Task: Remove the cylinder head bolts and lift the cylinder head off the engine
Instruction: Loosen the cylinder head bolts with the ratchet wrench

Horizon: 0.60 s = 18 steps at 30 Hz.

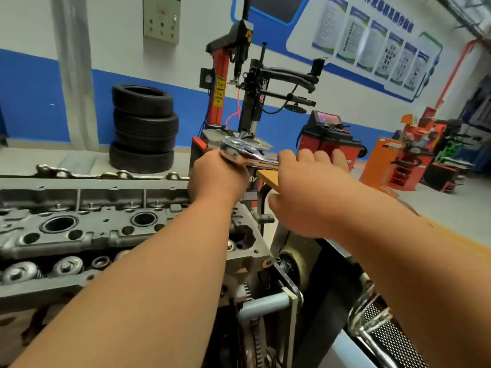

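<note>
Two hands, one chrome ratchet wrench (248, 155), above the right end of the grey cast-metal cylinder head (106, 229): left hand (218, 179) clasps the ratchet end, right hand (305, 189) curls over the handle. Recommended: keep drive square, pull steadily.

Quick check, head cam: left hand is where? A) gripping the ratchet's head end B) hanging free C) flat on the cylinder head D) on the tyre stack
A: the left hand wraps the ratchet just under its chrome head, while the right hand holds the handle.
</note>
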{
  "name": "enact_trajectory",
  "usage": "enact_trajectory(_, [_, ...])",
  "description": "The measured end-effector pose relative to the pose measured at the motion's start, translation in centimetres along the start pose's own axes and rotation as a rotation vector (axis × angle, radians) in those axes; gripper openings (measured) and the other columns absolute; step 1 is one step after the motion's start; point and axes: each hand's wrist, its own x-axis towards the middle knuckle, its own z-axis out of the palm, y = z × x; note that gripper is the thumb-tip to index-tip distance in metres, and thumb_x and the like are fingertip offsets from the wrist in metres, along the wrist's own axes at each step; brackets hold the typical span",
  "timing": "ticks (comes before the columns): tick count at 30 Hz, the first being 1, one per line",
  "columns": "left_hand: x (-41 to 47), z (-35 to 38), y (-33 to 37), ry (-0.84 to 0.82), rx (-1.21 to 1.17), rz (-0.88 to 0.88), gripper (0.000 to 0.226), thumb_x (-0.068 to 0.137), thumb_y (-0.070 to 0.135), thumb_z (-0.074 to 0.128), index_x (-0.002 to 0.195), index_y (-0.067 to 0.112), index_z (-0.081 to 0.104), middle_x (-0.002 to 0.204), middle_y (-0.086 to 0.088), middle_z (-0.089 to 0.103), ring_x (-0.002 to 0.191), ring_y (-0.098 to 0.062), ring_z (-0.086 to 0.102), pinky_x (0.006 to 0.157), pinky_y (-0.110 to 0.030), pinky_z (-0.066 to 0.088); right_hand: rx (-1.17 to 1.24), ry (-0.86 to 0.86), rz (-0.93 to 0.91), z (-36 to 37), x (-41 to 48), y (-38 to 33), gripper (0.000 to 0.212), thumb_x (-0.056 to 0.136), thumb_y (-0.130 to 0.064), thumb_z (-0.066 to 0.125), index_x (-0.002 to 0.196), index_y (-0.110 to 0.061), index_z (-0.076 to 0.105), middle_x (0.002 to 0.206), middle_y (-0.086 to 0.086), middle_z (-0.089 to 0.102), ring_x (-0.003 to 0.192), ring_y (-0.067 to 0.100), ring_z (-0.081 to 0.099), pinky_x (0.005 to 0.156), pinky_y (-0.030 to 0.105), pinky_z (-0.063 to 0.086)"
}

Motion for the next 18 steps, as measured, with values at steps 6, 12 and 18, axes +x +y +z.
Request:
enact_trajectory(6, [-0.5,-0.1,0.3,-0.034,-0.002,0.003,0.023,0.083,0.024,0.056,0.062,0.023,0.047,0.065,0.003,0.051,0.058,-0.014,0.045,0.051,-0.025,0.032,0.276,-0.180,0.081,0.6,2.4,1.1,0.056,0.086,-0.016,0.053,0.138,-0.020,0.030,0.132,0.007,0.040,0.127,0.028,0.032,0.114,0.054,0.011])
enact_trajectory(12, [-0.4,-0.5,0.4,-0.039,0.073,0.010,0.030,0.087,0.020,0.054,0.059,0.023,0.044,0.057,0.006,0.041,0.051,-0.010,0.035,0.047,-0.023,0.026,0.012,-0.223,-0.002,-1.2,0.7,-1.9,0.065,0.075,-0.028,0.056,0.134,-0.010,0.034,0.122,0.018,0.046,0.117,0.038,0.041,0.103,0.059,0.017])
enact_trajectory(18, [-0.7,-0.5,0.8,-0.048,0.021,-0.001,0.012,0.085,0.024,0.057,0.076,0.018,0.062,0.066,0.001,0.054,0.058,-0.014,0.046,0.053,-0.026,0.033,0.238,-0.310,0.063,-1.2,3.6,-0.4,0.053,0.088,-0.019,0.050,0.137,-0.011,0.030,0.134,0.012,0.039,0.128,0.032,0.032,0.110,0.055,0.017])
